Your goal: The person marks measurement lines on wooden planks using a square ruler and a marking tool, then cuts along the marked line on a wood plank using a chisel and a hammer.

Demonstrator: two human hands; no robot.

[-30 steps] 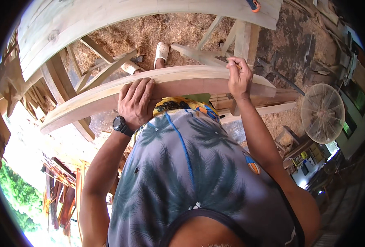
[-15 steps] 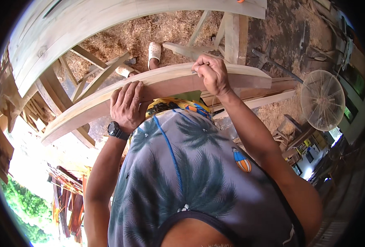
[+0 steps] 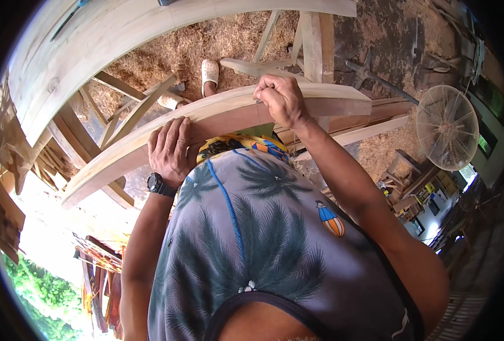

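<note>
Fingers (image 3: 171, 133) bent over curved plank (image 3: 223, 120)

Grips the curved plank with the left hand (image 3: 170, 153), with digits close together and draped over the upper edge. Folds the right hand (image 3: 280, 101) into a loose fist at the same edge, pressing thumb to bent forefinger; cannot tell whether anything small is pinched there. Has the plank lying crosswise beneath both sets of fingers, running past the left ones to a lower tip and past the right ones to an angled end. Wears a dark watch (image 3: 156, 183) just behind the left fingers, with a display too small to read, and, nearer the body than either hand, a sleeveless shirt (image 3: 252, 199) printed with palms and a striped balloon. Reaches up and forward with the left forearm (image 3: 151, 227); slants the right forearm (image 3: 331, 156) inward, pointing fingertips leftward. Faces a large pale board (image 3: 93, 51) beyond the fingers, with a round fan (image 3: 447, 128) well to their right.
</note>
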